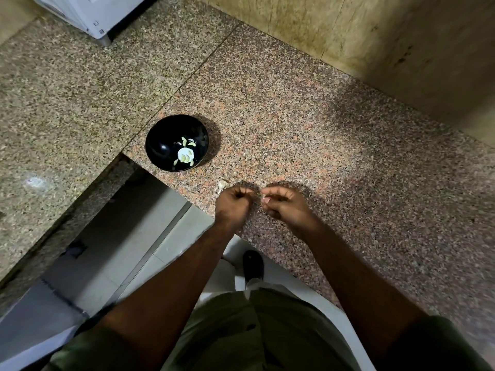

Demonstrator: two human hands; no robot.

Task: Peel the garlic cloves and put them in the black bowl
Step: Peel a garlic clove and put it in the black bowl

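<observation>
A black bowl (176, 143) stands on the speckled granite counter (308, 124) and holds several peeled pale garlic cloves (185, 154). Near the counter's front edge my two hands hover close together. My left hand (232, 203) has its fingers curled tight; what it holds is hidden. My right hand (282, 203) has its fingers curled too, and a small pale bit of garlic clove (263, 195) shows at its fingertips. A piece of unpeeled garlic (222, 184) lies on the counter just beyond my left hand.
The counter ends in a step at the left, with a floor gap (128, 236) below. A tiled wall (375, 44) rises at the back right. A white appliance (93, 14) stands at the far left. My shoe (253, 265) shows below.
</observation>
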